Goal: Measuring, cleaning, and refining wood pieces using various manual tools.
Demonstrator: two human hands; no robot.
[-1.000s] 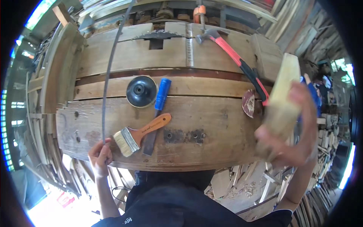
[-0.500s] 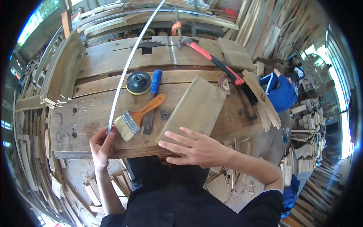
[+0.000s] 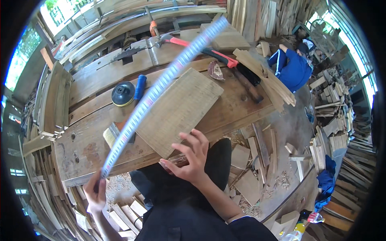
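We are holding our left hand [image 3: 96, 196] low, its thumb pressing in toward the curled fingers [image 3: 91, 184], while our left forearm [image 3: 107, 225] is standing steeply beneath. Our right hand [image 3: 188, 161] is spreading, its bent fingers pointing up and away from the thumb, and our right forearm [image 3: 217, 198] is slanting up leftward.

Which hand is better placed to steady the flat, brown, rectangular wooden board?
Probably the right hand: its fingers are spread beside the near corner of the board, while the left hand grips the long white measuring strip.
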